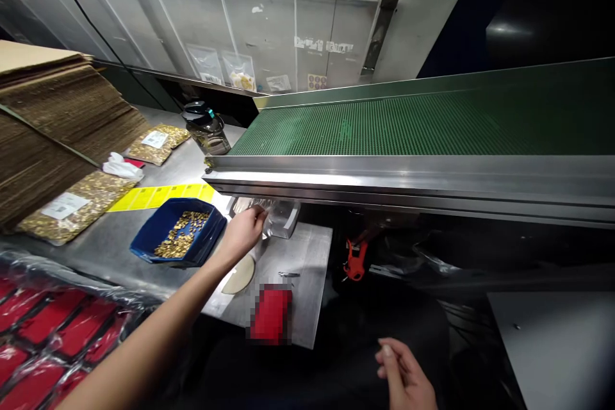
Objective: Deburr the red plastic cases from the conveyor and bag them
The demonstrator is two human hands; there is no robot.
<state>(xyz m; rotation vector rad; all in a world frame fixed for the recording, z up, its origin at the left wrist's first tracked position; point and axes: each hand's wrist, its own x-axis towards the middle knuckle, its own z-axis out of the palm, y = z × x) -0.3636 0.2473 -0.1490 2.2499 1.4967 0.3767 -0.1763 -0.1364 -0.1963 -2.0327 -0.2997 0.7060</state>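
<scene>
My left hand reaches over a clear plastic tray tucked under the conveyor's edge. Its fingers are pinched on a thin clear plastic bag. Left of that hand is a blue bin with small gold-coloured metal pieces inside. Low on the right, my right hand hovers over dark clothing, fingers curled in against the thumb, and no object shows in it. On the metal table lie a round beige disc, small metal tweezers and a red item blurred by blocks.
A green conveyor belt with a metal side rail crosses the right. Stacked cardboard, bags of gold pieces, a yellow strip and a dark jar stand left. Wrapped red items lie lower left. An orange-red tool hangs below the belt.
</scene>
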